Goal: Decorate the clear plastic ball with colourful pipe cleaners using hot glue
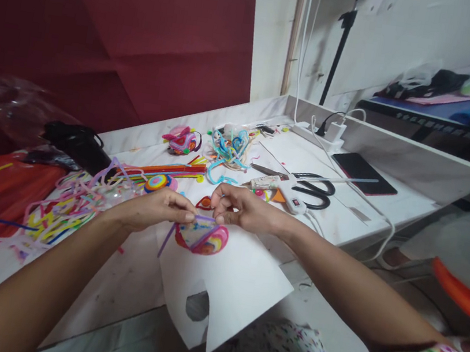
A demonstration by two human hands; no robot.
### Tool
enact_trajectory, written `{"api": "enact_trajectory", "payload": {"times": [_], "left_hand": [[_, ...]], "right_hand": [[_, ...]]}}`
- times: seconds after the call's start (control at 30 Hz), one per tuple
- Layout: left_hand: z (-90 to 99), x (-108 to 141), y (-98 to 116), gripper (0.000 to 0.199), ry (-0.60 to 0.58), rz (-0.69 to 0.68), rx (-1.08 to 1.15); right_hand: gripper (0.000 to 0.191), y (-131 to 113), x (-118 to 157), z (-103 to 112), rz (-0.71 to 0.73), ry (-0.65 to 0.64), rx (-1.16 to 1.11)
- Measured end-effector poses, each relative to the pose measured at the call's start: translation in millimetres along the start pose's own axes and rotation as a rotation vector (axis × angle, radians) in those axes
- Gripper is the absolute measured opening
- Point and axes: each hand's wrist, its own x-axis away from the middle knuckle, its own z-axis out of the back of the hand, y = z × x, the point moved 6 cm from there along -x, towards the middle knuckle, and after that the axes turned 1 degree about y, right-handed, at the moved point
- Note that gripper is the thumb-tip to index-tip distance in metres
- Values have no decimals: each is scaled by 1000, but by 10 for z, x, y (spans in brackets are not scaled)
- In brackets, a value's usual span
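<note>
The thumb and forefinger of the left hand are pinching a purple pipe cleaner, and the fingers of the right hand are clamping it a little further along, so a short length is running between the two grips. Just below, a rounded, pink-edged piece with rainbow bands is hanging close under the fingers, above a white sheet; whether it is touching the sheet, I cannot tell. The sheet is jutting past the near edge of the surface, a dark opening showing in its lower part. Just beyond the hands, a small red-rimmed piece is lying on the surface. To the left, a round rainbow disc is resting near a bundle of red sticks, and a tangled pile of pipe cleaners is spreading toward red plastic. Farther back, a pink multicoloured piece is sitting beside a heap of blue and white strands. On the right, black-handled scissors are lying near a white switched tool, while a dark phone-like slab is lying beyond, near a white power strip.
</note>
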Motion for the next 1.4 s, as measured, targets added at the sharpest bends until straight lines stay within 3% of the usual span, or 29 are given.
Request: {"api": "enact_trajectory", "payload": {"times": [0.2,0.5,0.67,0.97,1.23,1.4], "left_hand": [[-11,-55,-106,23,-36,15,75],[5,-30,-121,29,16,-39,202],[6,7,-107,24,159,-100,259],[22,128,-72,19,444,-200,115],[64,223,-85,14,551,-303,10],[62,283,-38,10,647,-376,-217]], "right_hand": [[27,141,-10,-34,-53,42,-192],[34,171,-7,-13,-126,131,-288],[35,196,16,-1,-152,156,-326],[45,205,55,35,-154,196,-330],[46,223,69,47,-172,210,-310],[47,228,69,53,-183,213,-311]]}}
